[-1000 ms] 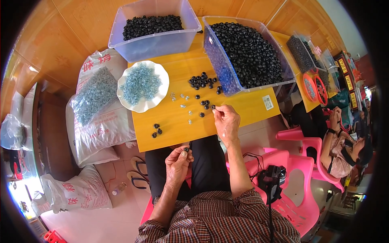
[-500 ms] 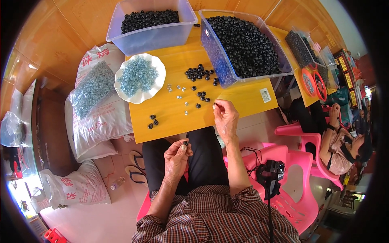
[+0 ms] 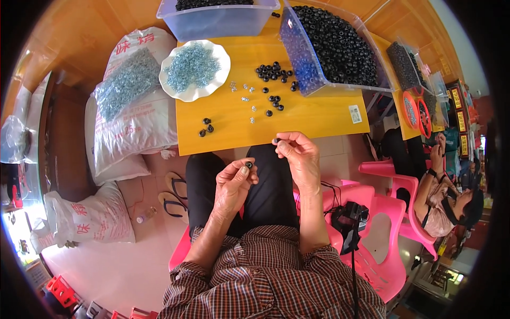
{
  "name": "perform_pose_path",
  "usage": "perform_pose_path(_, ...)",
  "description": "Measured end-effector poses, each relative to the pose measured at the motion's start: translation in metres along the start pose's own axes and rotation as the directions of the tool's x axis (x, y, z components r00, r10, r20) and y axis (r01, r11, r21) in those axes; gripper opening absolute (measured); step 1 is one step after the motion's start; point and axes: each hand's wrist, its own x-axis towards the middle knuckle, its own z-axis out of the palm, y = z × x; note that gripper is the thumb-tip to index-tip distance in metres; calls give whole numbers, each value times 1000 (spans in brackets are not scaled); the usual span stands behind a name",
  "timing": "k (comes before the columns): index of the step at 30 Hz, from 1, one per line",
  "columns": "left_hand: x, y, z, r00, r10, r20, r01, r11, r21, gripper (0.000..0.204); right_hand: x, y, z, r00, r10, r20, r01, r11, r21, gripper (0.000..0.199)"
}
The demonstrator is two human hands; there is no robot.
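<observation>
Head view, starting at your left: a pale printed sack lies beside the desk, with a clear bag of bluish pieces resting on it. A white scalloped plate carries a heap of glassy pieces and appears to overhang the desk's left edge. Nearer you, a small group of black beads sits toward the front-left corner. Your left hand is above your dark trousers, short of the desk, its thumb and fingers closed on a ring-shaped bead. That bead's round opening seems turned up toward you, so the axis through its hole would run roughly along your line of sight; the fingertips cover part of it. On the desk beyond, little clear clusters lie scattered, with loose black beads mostly to their right. Your right hand is just off the front edge, thumb and forefinger pinched on a dark bead, well apart from the other one; you can't tell which way its hole points. Farther right stands a clear tub heaped with black beads, then a pink chair.
</observation>
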Motion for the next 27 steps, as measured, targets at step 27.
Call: perform_pose_path(27,-25,7,1,996,11,91,-9,1000,-19,24,-56,-3,21,973,92,214,-83,995,-50,14)
